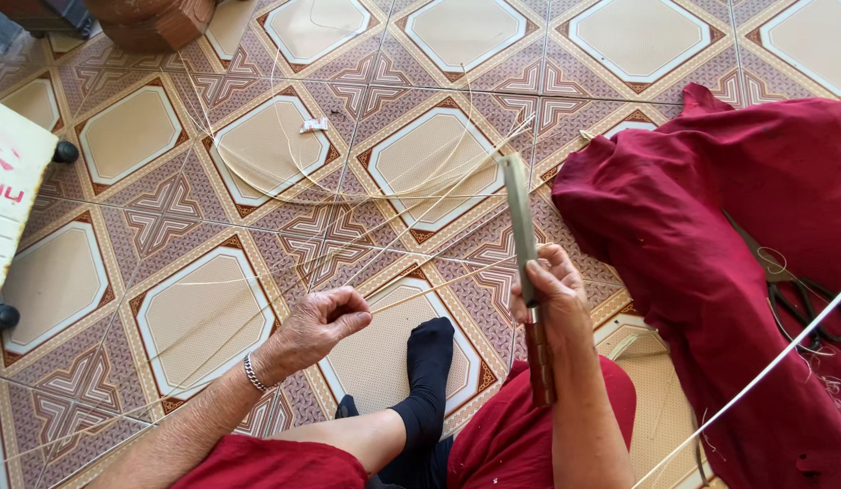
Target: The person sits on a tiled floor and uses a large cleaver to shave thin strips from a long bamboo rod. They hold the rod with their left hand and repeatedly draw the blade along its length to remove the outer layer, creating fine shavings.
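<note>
Left hand (323,323) closed, pinching thin pale strip (439,288) between fingers. Right hand (554,292) gripping long knife (522,226) by wooden handle, blade upright, touching strip. Strip stretched between both hands above patterned tile floor (167,208). Black sock foot (429,358) below. Scissors (796,290) lying on red cloth (692,208), at right.

A long flat knife (520,217) with a wooden handle is standing upright, blade up; a thin pale cane strip (439,286) is stretching across to it above the tiled floor.
</note>
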